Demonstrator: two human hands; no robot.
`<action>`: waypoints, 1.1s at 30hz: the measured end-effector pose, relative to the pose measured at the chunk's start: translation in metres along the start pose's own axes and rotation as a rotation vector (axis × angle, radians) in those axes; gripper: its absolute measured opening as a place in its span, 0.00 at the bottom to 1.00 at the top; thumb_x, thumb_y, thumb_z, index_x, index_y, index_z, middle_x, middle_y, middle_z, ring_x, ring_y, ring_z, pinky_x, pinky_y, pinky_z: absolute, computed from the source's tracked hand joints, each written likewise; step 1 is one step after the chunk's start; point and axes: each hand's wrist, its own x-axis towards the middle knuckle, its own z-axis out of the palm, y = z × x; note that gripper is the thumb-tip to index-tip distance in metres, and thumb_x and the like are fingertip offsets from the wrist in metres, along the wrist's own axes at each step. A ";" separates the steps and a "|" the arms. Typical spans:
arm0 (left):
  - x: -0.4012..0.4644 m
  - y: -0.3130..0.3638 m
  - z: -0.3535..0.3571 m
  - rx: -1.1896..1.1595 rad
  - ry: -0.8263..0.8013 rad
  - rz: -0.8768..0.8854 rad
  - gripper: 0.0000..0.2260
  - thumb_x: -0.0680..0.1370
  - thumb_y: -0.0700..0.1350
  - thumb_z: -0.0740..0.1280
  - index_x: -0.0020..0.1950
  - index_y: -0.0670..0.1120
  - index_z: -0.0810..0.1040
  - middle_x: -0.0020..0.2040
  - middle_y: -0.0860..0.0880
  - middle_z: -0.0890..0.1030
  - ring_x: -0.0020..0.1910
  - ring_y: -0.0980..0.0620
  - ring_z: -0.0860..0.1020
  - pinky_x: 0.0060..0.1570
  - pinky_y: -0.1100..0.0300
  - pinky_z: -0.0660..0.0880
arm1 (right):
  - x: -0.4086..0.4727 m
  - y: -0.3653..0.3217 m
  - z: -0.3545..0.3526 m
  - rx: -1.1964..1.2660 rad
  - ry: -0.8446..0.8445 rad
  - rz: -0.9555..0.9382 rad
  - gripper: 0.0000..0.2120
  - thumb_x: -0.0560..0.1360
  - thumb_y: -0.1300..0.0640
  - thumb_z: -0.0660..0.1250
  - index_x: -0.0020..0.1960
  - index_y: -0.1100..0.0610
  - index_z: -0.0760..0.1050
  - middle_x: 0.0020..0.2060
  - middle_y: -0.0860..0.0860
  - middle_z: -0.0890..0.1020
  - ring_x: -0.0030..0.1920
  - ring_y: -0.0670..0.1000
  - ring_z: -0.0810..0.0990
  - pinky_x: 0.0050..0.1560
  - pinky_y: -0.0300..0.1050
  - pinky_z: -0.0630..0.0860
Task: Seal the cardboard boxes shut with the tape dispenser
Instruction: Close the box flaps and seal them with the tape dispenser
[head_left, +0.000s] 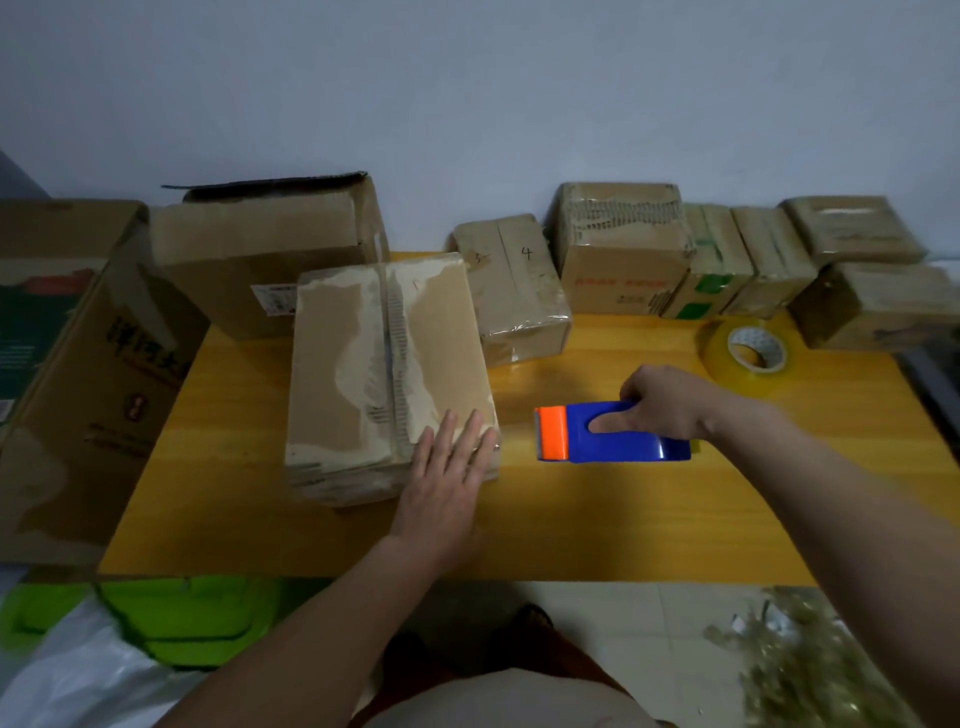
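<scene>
Pale wall backs an orange desk (597, 519) lined with taped cardboard boxes. Left hand (447, 478) lies flat, fingers straight, on the near right corner of the long cardboard box (358, 374) at desk centre. Right hand (660, 400) has its grip closed through the blue tape dispenser (613, 434) handle, just right of that box. Tape roll (748, 358) sits behind.

A plain pale grey-blue wall (467, 93) rises behind the yellow-orange wooden table (597, 519); pale tiled floor (649, 623) shows beyond its near edge.
</scene>
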 end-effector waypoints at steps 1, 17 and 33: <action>0.000 0.000 0.000 -0.002 -0.004 0.001 0.47 0.72 0.50 0.64 0.76 0.50 0.30 0.74 0.47 0.27 0.73 0.43 0.27 0.69 0.45 0.26 | 0.000 -0.008 0.003 -0.078 0.046 0.025 0.23 0.69 0.34 0.68 0.46 0.54 0.75 0.39 0.50 0.79 0.41 0.50 0.78 0.38 0.42 0.72; 0.005 -0.028 -0.013 -0.247 -0.065 0.123 0.47 0.72 0.59 0.64 0.76 0.56 0.31 0.75 0.58 0.29 0.72 0.58 0.28 0.69 0.56 0.31 | 0.016 0.018 0.109 -0.086 0.390 0.342 0.22 0.77 0.37 0.58 0.49 0.56 0.75 0.49 0.54 0.82 0.50 0.56 0.81 0.40 0.45 0.68; -0.004 -0.108 -0.022 -0.155 -0.127 0.249 0.35 0.75 0.70 0.40 0.78 0.55 0.40 0.77 0.55 0.34 0.75 0.55 0.32 0.75 0.52 0.40 | 0.027 -0.033 0.150 0.525 0.839 0.233 0.11 0.80 0.59 0.61 0.56 0.67 0.72 0.53 0.64 0.75 0.57 0.64 0.72 0.58 0.51 0.63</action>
